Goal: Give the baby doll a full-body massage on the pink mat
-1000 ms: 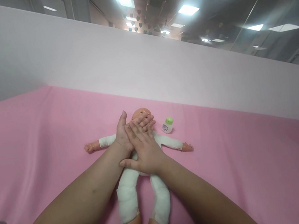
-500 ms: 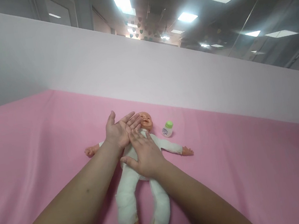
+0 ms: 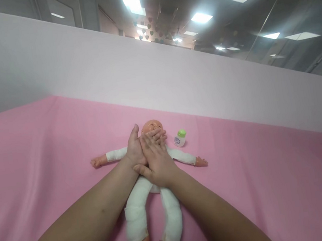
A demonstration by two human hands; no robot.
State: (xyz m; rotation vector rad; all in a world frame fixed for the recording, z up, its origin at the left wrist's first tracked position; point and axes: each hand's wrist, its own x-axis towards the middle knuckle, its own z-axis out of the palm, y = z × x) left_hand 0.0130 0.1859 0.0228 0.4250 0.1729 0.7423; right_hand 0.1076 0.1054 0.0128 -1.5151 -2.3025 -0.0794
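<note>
Both hands, left hand (image 3: 135, 152) and right hand (image 3: 156, 162), lie flat and open-fingered on the doll's (image 3: 147, 194) chest, gripping nothing, the bottle (image 3: 180, 138) untouched nearby.

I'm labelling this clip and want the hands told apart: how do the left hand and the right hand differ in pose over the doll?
The left hand lies underneath with its thumb raised; the right hand rests across it with its thumb spread low. The left hand sits nearer the doll's outstretched arm; the right hand's fingers reach up to the doll's chin. Both are bare, open and flat over the doll's chest.
</note>
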